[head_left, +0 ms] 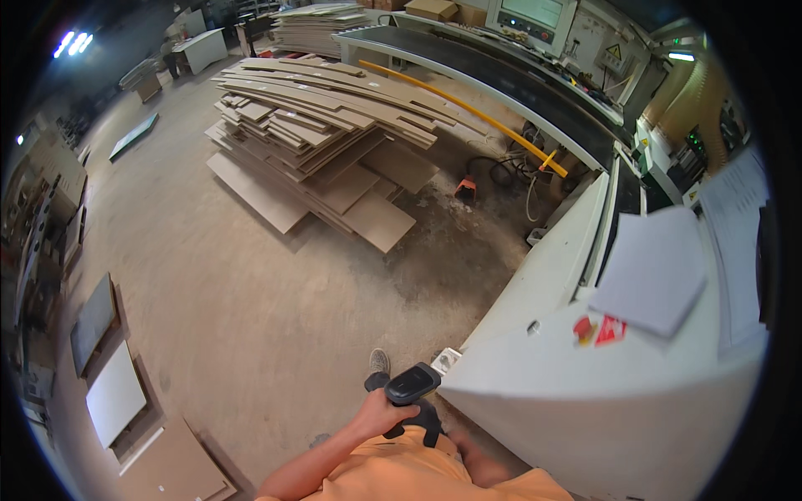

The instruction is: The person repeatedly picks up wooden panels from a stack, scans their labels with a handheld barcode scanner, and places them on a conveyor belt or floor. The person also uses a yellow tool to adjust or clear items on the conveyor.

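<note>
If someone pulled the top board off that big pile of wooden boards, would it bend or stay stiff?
Probably it would bend a little. The top boards of the pile are long and thin, and their ends stick out past the stack, so a long one would likely sag when lifted by one end. It looks awkward for one person, and the smooth flat faces might slide easily over each other.

Dark grey handheld scanner, head tilted toward the white machine

right hand mostly hidden behind handheld scanner; left forearm cut by lower edge
</note>
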The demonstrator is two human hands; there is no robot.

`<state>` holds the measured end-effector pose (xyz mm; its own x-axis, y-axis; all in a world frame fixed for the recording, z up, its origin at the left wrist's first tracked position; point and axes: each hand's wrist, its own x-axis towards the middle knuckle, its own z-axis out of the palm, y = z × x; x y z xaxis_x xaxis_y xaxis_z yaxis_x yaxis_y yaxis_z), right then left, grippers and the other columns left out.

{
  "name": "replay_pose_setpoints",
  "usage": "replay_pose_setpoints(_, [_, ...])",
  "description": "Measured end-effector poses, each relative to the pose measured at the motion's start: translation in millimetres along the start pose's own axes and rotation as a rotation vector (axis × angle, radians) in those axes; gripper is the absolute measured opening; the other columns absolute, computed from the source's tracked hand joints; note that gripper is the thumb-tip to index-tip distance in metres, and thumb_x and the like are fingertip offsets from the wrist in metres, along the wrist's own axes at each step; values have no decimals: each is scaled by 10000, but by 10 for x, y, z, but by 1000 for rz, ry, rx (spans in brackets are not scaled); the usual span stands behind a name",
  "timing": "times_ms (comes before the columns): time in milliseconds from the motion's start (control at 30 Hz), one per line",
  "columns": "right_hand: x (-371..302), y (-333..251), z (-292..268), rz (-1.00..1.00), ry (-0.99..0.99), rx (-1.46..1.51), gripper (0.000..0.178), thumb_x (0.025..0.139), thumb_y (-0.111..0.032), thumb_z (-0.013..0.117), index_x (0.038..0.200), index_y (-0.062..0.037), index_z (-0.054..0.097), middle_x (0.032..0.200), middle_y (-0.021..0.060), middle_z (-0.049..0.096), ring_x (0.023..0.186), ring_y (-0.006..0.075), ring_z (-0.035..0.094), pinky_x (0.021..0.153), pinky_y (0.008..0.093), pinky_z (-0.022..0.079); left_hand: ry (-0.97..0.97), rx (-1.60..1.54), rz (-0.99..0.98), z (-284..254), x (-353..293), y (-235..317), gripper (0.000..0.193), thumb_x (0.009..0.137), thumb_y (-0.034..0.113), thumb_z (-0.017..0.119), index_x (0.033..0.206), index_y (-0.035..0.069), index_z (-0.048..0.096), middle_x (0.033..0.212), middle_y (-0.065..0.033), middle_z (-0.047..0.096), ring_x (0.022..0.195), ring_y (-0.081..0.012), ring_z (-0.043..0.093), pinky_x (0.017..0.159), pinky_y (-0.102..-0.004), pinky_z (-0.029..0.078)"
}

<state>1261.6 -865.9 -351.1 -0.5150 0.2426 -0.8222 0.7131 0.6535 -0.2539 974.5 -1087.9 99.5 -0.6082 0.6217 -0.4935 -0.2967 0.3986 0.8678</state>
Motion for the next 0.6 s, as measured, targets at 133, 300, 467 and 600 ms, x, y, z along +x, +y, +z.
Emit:
replay_pose_setpoints(133, [927, -1077, -1304, 9, 72, 1006, 351, 882, -299, 589, 993, 10, 715, 905, 207, 694, 834, 334, 662, 775, 477, 502, -17, -24, 21, -367, 634, 559, 280, 794, 167, 785, 1001, 0, 698, 832, -26, 695, 754, -101, 612, 706, -301, 515])
replay_pose_setpoints(300, [1393, -2545, -3593, -44, 315, 550, 321, 863, -287, 601, 958, 2, 702, 821, 160, 726, 725, 233, 714, 672, 364, 548, -134, 57, -3, -901, 1494, 1169, 241, 813, 163, 774, 959, -4, 683, 818, -22, 694, 754, -79, 606, 693, -291, 507])
replay_pose_setpoints(467, [1912, -3472, -4813, -379, 507, 861, 266, 892, -202, 682, 1046, 16, 681, 823, 119, 730, 716, 162, 702, 660, 321, 549, -248, 126, 139, -1318, 2613, 1599, 246, 802, 183, 781, 933, -7, 695, 814, -71, 717, 734, -129, 639, 693, -329, 517])
replay_pose_setpoints(600, [2388, -3600, -5226, -152, 464, 599, 328, 892, -207, 716, 1105, 33, 647, 919, 112, 732, 773, 159, 700, 688, 305, 547, -330, 186, 290, -1658, 3529, 2132, 288, 765, 208, 783, 948, 5, 692, 833, -178, 694, 735, -299, 661, 711, -380, 524])
